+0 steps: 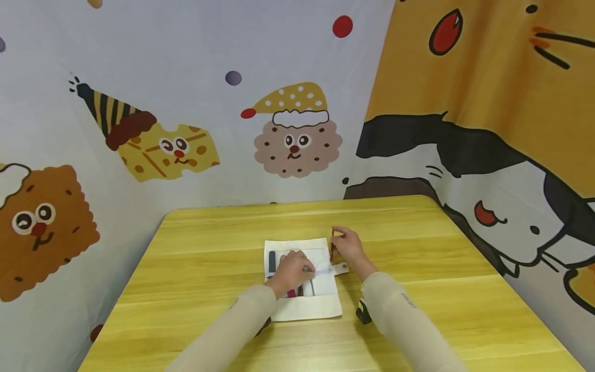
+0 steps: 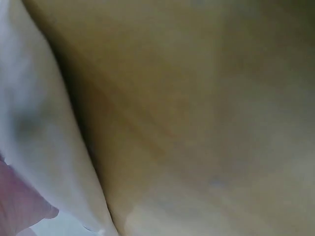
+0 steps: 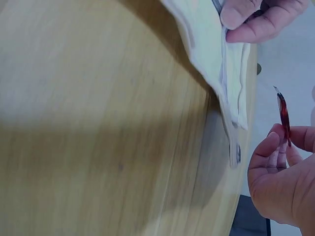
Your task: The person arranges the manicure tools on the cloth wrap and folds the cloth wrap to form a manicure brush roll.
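Observation:
A white fabric tool pouch (image 1: 307, 309) lies unfolded on the table, with a dark item (image 1: 271, 261), a magenta item (image 1: 291, 293) and other slim pieces in it. My left hand (image 1: 293, 271) is over the pouch; in the right wrist view its thumb and finger pinch the band across the fabric. At the pouch's right edge, my right hand (image 1: 349, 247) pinches a slim dark-red tool (image 3: 283, 114) with a pointed metal tip, held upright off the table. Below that hand, a strap tab (image 1: 342, 268) with a snap button sticks out. The left wrist view is mostly blurred.
The wood-grain table (image 1: 204, 268) extends around the pouch on all sides. A printed cartoon curtain (image 1: 195, 62) hangs behind the table's far edge and along its sides. A small black device (image 1: 363, 312) shows beside the right sleeve.

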Tool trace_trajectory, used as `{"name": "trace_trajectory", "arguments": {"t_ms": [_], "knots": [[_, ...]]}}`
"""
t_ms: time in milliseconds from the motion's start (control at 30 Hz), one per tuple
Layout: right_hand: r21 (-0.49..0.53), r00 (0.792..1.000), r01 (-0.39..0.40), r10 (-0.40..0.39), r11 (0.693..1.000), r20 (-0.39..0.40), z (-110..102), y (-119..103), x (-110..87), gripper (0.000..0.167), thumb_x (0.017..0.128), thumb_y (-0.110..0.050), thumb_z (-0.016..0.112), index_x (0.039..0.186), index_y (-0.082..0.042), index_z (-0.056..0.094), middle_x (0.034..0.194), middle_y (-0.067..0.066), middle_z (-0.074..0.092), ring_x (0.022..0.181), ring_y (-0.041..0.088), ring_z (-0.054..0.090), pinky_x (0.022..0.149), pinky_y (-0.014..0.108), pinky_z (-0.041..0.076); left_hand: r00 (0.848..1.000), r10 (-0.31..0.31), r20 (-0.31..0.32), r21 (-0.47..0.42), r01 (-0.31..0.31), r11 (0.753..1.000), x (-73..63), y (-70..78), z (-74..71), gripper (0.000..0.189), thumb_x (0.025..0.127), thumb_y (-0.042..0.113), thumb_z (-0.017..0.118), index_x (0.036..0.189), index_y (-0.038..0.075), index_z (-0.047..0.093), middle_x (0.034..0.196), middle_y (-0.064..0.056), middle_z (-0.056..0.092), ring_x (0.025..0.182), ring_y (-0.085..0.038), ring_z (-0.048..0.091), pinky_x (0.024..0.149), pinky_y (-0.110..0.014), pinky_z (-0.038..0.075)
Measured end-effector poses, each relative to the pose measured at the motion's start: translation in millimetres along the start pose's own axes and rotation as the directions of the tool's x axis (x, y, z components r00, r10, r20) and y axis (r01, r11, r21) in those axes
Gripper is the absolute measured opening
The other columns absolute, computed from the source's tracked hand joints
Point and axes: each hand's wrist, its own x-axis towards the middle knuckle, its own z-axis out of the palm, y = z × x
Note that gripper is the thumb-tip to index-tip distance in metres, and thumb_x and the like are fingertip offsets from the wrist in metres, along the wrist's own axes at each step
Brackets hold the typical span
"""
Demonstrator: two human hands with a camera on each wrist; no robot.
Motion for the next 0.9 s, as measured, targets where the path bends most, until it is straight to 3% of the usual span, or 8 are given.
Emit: {"name": "trace_trajectory", "arguments": {"t_ms": [300, 500, 667, 900], "knots": [[-0.029, 1.000, 0.009, -0.010, 1.000, -0.025, 20.0, 6.6, 4.7, 0.038, 0.097, -0.011, 0.061, 0.135, -0.005, 0.059, 0.094, 0.014, 0.066, 0.074, 0.019, 0.061, 0.062, 0.033, 0.052, 1.000, 0.002, 0.010, 0.012, -0.002, 1.000, -1.1, 1.0, 1.0, 0.009, 0.088, 0.025, 0.076, 0.093, 0.018, 0.080, 0.094, 0.005, 0.060, 0.092, -0.017, 0.050, 0.085, -0.044, 0.036], [-0.028, 0.999, 0.009, -0.010, 1.000, -0.031, 29.7, 8.0, 6.5, 0.037, 0.094, -0.011, 0.066, 0.130, -0.004, 0.062, 0.093, 0.013, 0.067, 0.076, 0.021, 0.064, 0.063, 0.032, 0.053, 1.000, 0.001, 0.009, 0.019, -0.001, 1.000, -0.4, 1.4, 1.6, 0.004, 0.086, 0.023, 0.078, 0.085, 0.020, 0.079, 0.092, 0.006, 0.058, 0.093, -0.017, 0.049, 0.083, -0.044, 0.035], [-0.085, 0.998, 0.038, -0.042, 0.996, -0.046, 37.7, 11.2, 8.9, 0.037, 0.092, -0.012, 0.069, 0.127, -0.003, 0.063, 0.092, 0.012, 0.068, 0.071, 0.019, 0.062, 0.059, 0.028, 0.051, 1.000, -0.006, 0.006, 0.021, 0.006, 1.000, 1.4, 1.0, 3.0, 0.007, 0.085, 0.022, 0.078, 0.079, 0.022, 0.076, 0.090, 0.008, 0.056, 0.093, -0.018, 0.049, 0.084, -0.044, 0.035], [-0.162, 0.994, 0.056, -0.071, 0.985, -0.089, 43.2, 13.5, 12.0, 0.036, 0.092, -0.013, 0.071, 0.126, -0.006, 0.064, 0.095, 0.013, 0.067, 0.070, 0.018, 0.061, 0.059, 0.028, 0.050, 1.000, -0.019, 0.010, 0.020, 0.019, 1.000, 2.7, 0.7, 2.2, 0.006, 0.085, 0.024, 0.078, 0.083, 0.018, 0.076, 0.090, 0.005, 0.056, 0.092, -0.019, 0.048, 0.084, -0.045, 0.037]]}}
